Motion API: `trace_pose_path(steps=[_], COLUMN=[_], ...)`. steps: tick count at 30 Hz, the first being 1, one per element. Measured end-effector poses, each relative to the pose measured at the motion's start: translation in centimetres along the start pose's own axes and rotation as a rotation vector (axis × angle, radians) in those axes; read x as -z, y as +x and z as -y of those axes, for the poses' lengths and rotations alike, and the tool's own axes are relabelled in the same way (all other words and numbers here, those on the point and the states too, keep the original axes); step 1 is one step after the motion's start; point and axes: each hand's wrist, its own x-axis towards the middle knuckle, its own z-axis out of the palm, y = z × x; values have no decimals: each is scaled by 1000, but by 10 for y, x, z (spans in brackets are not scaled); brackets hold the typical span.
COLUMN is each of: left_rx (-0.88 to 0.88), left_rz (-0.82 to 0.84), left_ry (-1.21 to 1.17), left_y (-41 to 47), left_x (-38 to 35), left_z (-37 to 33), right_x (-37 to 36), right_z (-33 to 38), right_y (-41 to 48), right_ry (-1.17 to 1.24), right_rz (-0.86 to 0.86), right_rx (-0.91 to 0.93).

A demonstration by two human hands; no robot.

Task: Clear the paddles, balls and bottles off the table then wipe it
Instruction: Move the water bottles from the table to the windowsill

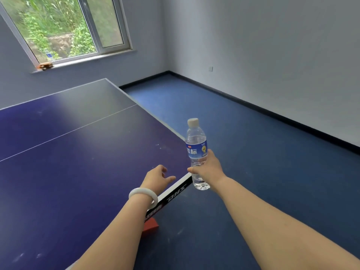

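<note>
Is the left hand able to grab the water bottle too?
Probably yes. The left hand hovers open close beside the water bottle, and nothing seems to stand between them. The right hand grips the bottle's lower part, so its top half is free to take.

One wide-angle view, worn on the person's head, looks forward and down along both forearms (120, 230), which enter from the bottom edge and lie closest to the lens. The left fingers (169, 179) and right fingers (191, 170) sit near mid-frame. Left of and beyond the fingers spreads the counter (78, 152); right of them, the floor (263, 152). Far past them stand the wall (272, 55) and window (68, 26), leaning with the tilted view.
</note>
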Motion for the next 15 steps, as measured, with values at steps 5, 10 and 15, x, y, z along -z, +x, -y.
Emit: trace_pose_path(steps=[5,10,15], left_rx=[96,151,188], left_rz=[-65,-94,-51], left_ry=[-90,-139,-164], left_y=[48,127,236], left_x=[-22,-51,-75], left_z=[-51,-98,-142], right_x=[67,121,151], right_z=[-12,-24,-24], right_y=[77,176,294], right_ry=[-18,-67,-92], right_rz=[49,116,134], right_rx=[-40,-56,-69])
